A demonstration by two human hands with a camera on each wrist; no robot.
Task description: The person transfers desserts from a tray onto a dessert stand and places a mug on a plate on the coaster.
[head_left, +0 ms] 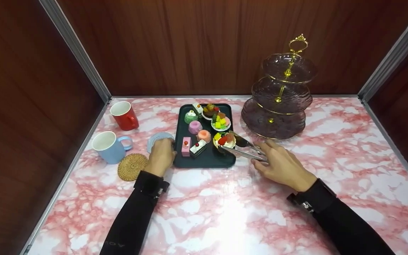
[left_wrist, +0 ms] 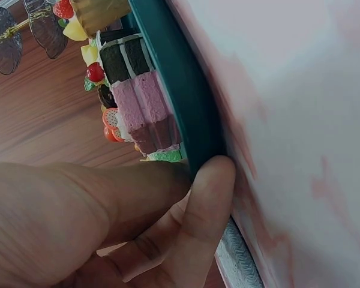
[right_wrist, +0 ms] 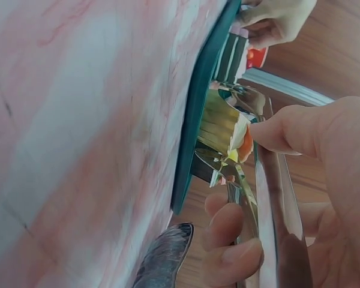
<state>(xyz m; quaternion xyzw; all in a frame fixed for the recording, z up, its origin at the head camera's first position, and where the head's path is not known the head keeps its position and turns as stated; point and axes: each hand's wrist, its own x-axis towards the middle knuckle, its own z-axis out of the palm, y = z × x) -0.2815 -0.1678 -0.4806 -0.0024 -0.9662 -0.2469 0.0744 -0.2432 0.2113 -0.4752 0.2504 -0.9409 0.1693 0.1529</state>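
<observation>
My left hand (head_left: 162, 156) pinches the left rim of a dark green tray (head_left: 207, 162) between thumb and fingers; the left wrist view shows the thumb and a fingertip on that rim (left_wrist: 195, 114). In my right hand (head_left: 283, 168) is a pair of metal tongs (head_left: 248, 154). The tong ends stand on either side of a fruit-topped cupcake (right_wrist: 219, 123) at the tray's right edge. Whether they press on it, I cannot tell. Near the cupcake lie a black-and-white cake slice (head_left: 199, 147), a pink cake slice (head_left: 186, 147) and an orange ring-shaped cake (head_left: 203, 136).
Farther back on the tray sit more small cakes, among them a fruit tart (head_left: 221, 122). A three-tier glass stand (head_left: 275, 124) rises at the back right. On the left are a red mug (head_left: 124, 117), a blue mug (head_left: 110, 148), a woven coaster (head_left: 132, 167) and a pale blue coaster (head_left: 158, 138).
</observation>
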